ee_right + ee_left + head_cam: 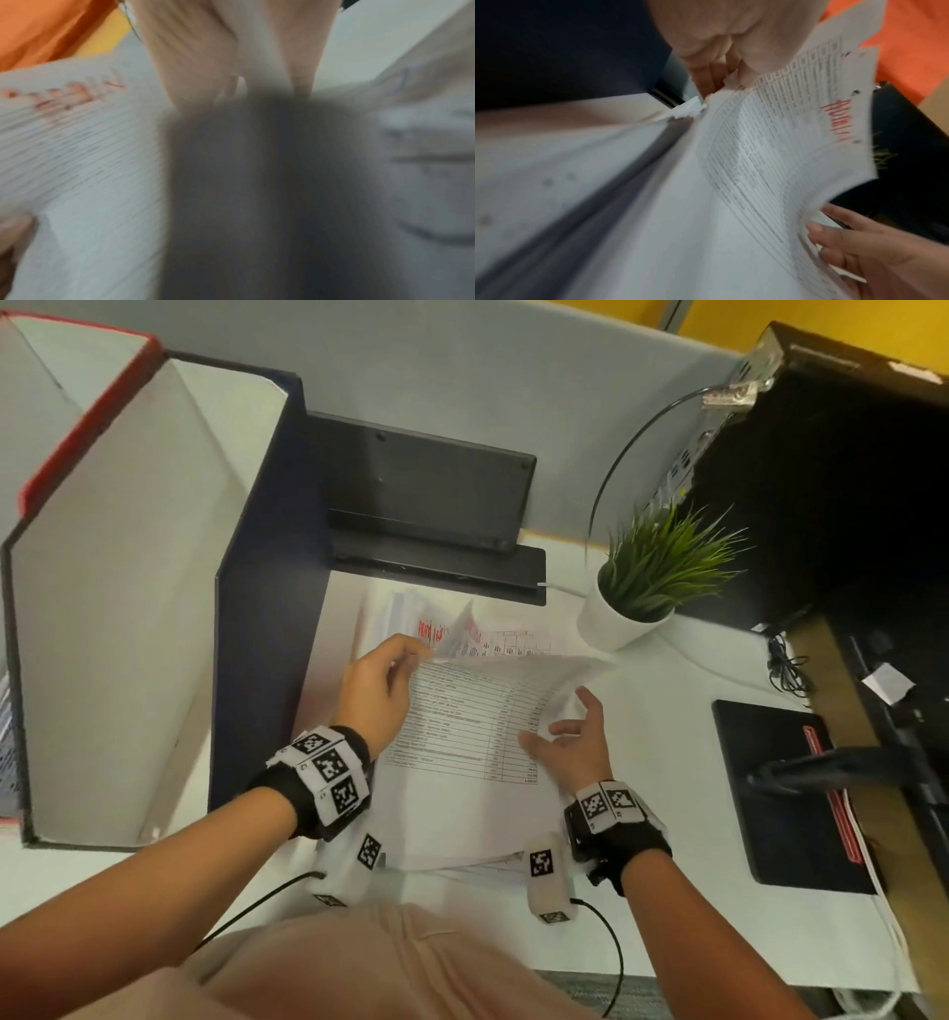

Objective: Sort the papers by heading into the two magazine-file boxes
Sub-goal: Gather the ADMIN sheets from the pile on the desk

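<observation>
A stack of printed papers [462,814] lies mid-desk. My left hand [416,654] pinches the far left corner of the top sheet [472,711], a table of rows, and holds it lifted and curled. Under it shows a sheet with a red heading [436,629]. My right hand [565,726] rests with loose, spread fingers against the lifted sheet's right edge. In the left wrist view my left hand [713,81] grips the sheet [770,162] with its red handwritten heading [839,121], and my right fingers [847,239] touch its edge. The navy file box [267,608] and the red-edged file box [87,418] stand on the left. The right wrist view is blurred.
A potted plant [626,618] stands just right of the stack's far end. A black monitor base [426,505] is behind the papers. A black pad [780,793] and a dark cabinet [847,480] are on the right. Cables run from my wrist units near the desk's front edge.
</observation>
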Tool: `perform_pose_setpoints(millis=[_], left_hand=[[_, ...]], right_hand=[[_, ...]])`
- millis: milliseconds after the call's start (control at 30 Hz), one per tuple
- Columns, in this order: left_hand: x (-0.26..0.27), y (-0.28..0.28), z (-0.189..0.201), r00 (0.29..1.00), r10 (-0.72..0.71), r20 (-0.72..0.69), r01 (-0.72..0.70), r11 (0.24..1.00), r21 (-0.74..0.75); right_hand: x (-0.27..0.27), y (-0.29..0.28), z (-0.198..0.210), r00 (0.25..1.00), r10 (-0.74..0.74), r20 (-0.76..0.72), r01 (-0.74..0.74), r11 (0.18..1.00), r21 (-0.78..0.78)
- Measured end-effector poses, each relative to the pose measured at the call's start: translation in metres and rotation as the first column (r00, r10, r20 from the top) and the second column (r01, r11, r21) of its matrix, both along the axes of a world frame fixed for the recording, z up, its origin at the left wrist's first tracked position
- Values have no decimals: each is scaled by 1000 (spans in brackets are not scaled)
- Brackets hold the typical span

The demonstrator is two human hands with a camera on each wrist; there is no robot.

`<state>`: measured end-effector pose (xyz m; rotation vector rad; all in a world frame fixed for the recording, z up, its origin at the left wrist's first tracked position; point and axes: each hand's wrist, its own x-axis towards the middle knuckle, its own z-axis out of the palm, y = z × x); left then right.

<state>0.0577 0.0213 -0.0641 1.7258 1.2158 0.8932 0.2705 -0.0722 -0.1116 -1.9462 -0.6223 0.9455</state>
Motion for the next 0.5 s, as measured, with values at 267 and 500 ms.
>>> perform_pose_setpoints(millis=[267,500], left_hand=[[-3,10,-4,981,3,192,60,945,-320],[5,36,6,949,309,55,-212,760,-614]], right_hand=[[4,1,12,997,51,58,-58,992,115],[15,-18,23,985,171,-40,-163,976,143]])
